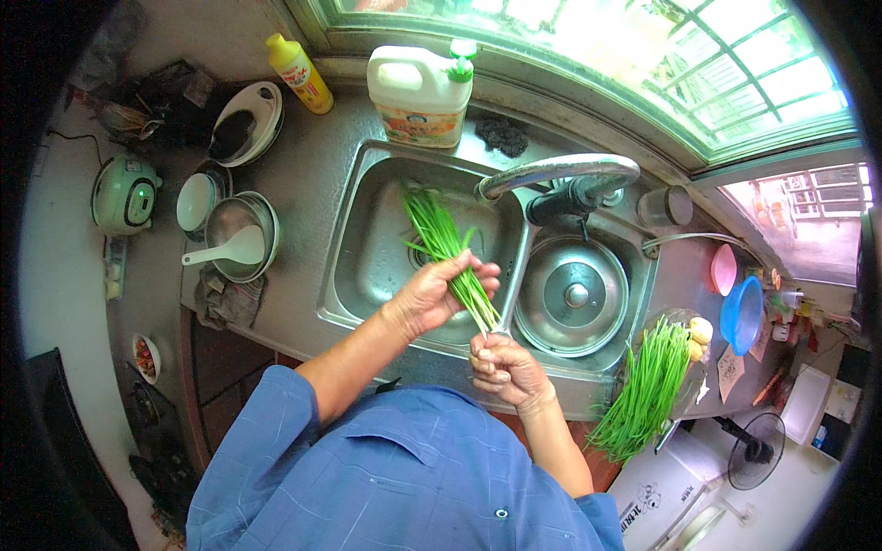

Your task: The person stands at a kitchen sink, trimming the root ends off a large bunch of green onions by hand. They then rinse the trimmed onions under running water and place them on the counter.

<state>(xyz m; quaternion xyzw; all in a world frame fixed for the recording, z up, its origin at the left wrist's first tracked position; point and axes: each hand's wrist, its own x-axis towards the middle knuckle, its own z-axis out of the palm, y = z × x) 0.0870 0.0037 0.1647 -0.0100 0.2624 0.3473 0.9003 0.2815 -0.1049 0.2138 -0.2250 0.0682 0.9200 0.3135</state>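
A bunch of green chives point(441, 227) slants over the left sink basin point(362, 227), its leafy tips pointing toward the back. My left hand point(448, 289) is wrapped loosely around the bunch near its middle, the thumb on top and some fingers lifted. At the pale lower ends of the stems, my right hand point(510, 368) is curled, with thumb and fingers pinched on the ends. Both hands are above the front rim of the double sink. The stem tips inside the right fingers are hidden.
A faucet point(561, 169) arches over the basins. A lidded pan point(572, 296) fills the right basin. More chives point(644, 392) overhang the counter at right, beside potatoes point(699, 337) and a blue basin point(742, 315). At left stand stacked bowls point(272, 234); behind, a white jug point(420, 96).
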